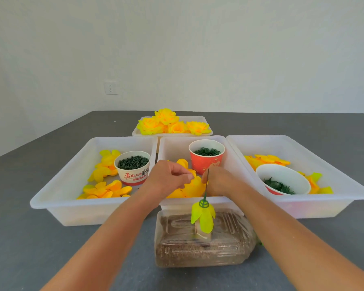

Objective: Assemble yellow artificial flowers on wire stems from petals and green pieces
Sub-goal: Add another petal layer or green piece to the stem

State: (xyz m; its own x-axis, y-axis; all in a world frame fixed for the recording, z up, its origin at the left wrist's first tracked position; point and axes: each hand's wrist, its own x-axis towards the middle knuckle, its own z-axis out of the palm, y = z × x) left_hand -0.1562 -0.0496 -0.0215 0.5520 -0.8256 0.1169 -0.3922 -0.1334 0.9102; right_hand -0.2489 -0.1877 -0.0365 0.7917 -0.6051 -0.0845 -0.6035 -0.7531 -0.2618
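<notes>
Both hands reach into the middle tray (229, 160), over its pile of yellow petals (192, 189). The left hand (168, 177) has its fingers curled, with thumb and fingertips pinched together at the petal pile; it seems to be picking at one petal, though what it holds is too small to tell for sure. The right hand (216, 181) lies just beside it on the same pile, fingers curled down into the petals; I cannot tell whether it grips one.

The wire stem (206, 181) stands nearly upright between the person and the tray, its foot stuck in a small block (203, 233) on top of a clear bottle (198, 253) lying on the grey surface (29, 248). A green ring piece (203, 203) and a pale yellow-green petal layer (204, 219) already sit low on it. Its free tip rises in front of the right hand, so the right hand is nearer to it.

The coming move turns on this: the stem's long axis is vertical and its tip lies toward the person from the hands, so a petal, I judge, must be lifted clear of the tray, brought back over the tip and threaded downward.

Red cups of green pieces sit in all three trays; finished flowers (170, 123) lie in a far tray.
</notes>
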